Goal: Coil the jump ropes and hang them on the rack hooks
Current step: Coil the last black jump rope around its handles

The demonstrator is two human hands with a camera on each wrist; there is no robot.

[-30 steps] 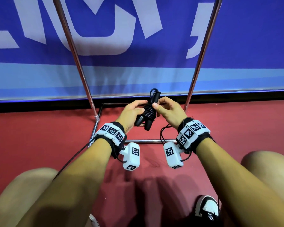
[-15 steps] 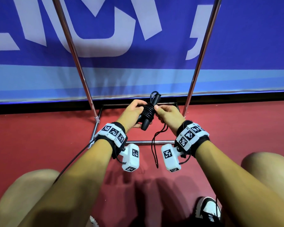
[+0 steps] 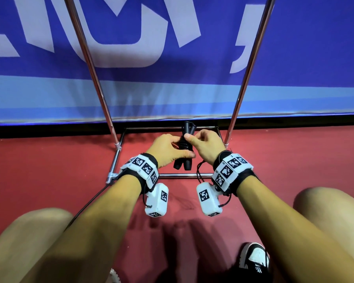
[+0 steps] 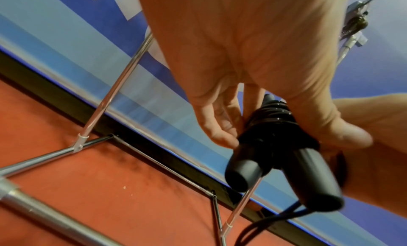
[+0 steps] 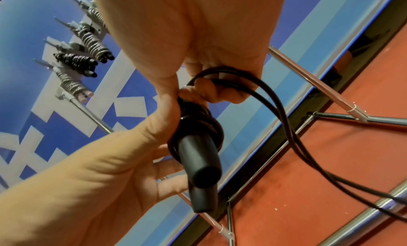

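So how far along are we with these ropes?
Done: four coiled ropes already hang on the rack hooks. In hand: the left hand grips the black jump rope's handles, partly wrapped; the right hand pinches the cord, a loose loop still trailing. Left: finish wrapping, then hang it.

The blue banner (image 3: 192,58) behind the metal rack carries large pale letters, cropped and not readable as a word; the wristbands (image 3: 143,168) show only black-and-white square code markers, no legible text
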